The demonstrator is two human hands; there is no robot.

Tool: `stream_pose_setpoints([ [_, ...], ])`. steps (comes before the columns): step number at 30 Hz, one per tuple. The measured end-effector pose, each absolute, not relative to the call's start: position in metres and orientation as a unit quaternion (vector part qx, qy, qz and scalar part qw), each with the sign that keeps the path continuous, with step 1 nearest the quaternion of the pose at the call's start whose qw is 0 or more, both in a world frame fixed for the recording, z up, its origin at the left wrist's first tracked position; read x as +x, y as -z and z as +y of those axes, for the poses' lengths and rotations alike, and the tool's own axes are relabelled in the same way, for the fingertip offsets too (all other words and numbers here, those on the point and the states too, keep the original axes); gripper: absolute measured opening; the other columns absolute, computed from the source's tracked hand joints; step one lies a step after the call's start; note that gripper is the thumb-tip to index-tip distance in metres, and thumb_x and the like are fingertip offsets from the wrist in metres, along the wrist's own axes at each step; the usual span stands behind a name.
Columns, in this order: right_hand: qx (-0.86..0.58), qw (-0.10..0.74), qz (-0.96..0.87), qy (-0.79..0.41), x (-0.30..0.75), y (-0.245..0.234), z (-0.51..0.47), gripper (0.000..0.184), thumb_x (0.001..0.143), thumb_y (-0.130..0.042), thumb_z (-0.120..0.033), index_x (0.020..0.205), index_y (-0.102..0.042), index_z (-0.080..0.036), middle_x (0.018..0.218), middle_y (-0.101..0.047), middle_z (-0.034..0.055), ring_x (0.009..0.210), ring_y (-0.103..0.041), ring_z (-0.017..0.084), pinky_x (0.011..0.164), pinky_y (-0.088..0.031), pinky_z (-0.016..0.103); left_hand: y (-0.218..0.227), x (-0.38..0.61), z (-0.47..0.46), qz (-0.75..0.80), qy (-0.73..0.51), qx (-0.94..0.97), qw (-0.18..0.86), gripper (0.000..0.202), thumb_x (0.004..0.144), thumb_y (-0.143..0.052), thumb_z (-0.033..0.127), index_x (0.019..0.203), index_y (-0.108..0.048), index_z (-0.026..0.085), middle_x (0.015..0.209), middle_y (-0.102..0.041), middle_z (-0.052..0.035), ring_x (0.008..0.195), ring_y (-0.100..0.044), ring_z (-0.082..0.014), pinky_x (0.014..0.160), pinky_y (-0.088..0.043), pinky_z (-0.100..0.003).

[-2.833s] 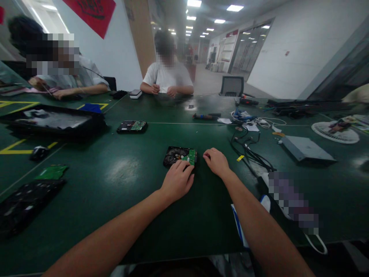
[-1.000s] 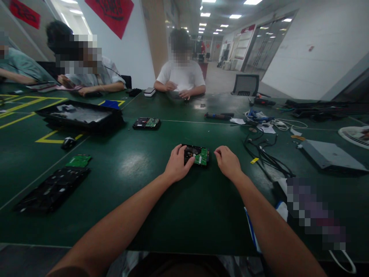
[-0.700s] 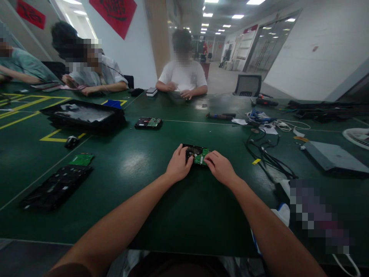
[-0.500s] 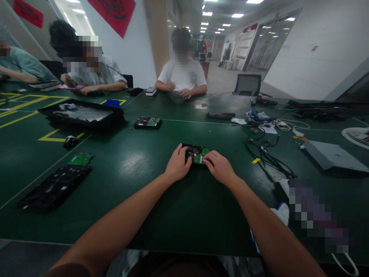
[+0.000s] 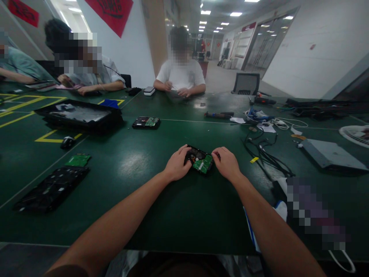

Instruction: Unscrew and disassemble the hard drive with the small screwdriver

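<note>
A black hard drive with a green circuit board (image 5: 203,164) lies tilted on the green table before me, circuit board up. My left hand (image 5: 179,163) grips its left end, fingers over the far edge and thumb on the near side. By the drive's right corner is my right hand (image 5: 226,162), thumb and fingertips pinched together. Whatever is between those fingertips, if anything, is too small to make out. Farther off to the left rests a second hard drive (image 5: 146,122).
To the left lie a black plastic part (image 5: 52,188), a loose green circuit board (image 5: 78,160), a mouse (image 5: 68,142) and a black tray (image 5: 83,114). Black cables (image 5: 266,156) and a grey metal box (image 5: 336,156) are on the right. A co-worker (image 5: 181,75) sits opposite.
The hard drive has turned clockwise, its right end swinging towards me. My right hand has shifted slightly right, off the circuit board to the drive's corner. My left hand keeps its grip.
</note>
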State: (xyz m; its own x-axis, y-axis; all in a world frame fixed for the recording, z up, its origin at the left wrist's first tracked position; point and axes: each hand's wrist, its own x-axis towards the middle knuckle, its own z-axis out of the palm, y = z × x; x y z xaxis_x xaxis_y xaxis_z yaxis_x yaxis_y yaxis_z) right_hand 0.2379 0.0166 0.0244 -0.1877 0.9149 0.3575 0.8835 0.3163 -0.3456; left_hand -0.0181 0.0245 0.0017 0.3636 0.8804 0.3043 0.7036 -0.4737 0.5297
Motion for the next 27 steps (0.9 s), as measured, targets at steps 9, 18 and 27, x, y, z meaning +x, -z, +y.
stream_pose_setpoints([
  [9,-0.557,0.245,-0.792,-0.054,0.245,-0.027,0.019,0.014,0.096,-0.058,-0.026,0.093,-0.07,-0.02,0.09,-0.067,0.005,0.082,-0.061,0.019,0.074,-0.044,0.03,-0.002,-0.016,0.022,0.457,-0.288,0.825,0.166,0.056,0.092,-0.054,0.022,0.147,-0.048,0.015,0.156,-0.047,-0.017,0.142,-0.05,-0.0294,0.12,-0.04,-0.049],
  [18,-0.537,0.222,-0.811,-0.064,0.249,-0.031,0.018,0.012,0.093,-0.06,-0.025,0.088,-0.07,-0.02,0.086,-0.066,0.0035,0.079,-0.061,0.017,0.073,-0.043,0.029,-0.001,-0.013,0.026,0.501,-0.418,0.743,0.147,0.031,0.106,-0.04,0.032,0.104,-0.068,0.018,0.118,-0.068,-0.0111,0.116,-0.062,-0.0232,0.104,-0.051,-0.042],
  [27,-0.556,0.226,-0.798,-0.057,0.247,-0.03,0.017,0.014,0.097,-0.056,-0.026,0.093,-0.069,-0.021,0.093,-0.067,0.0054,0.084,-0.061,0.019,0.075,-0.045,0.03,-0.017,-0.007,0.008,0.49,-0.418,0.763,0.06,0.018,0.1,-0.057,0.035,0.095,-0.069,0.023,0.114,-0.068,-0.0086,0.113,-0.059,-0.0268,0.099,-0.051,-0.047],
])
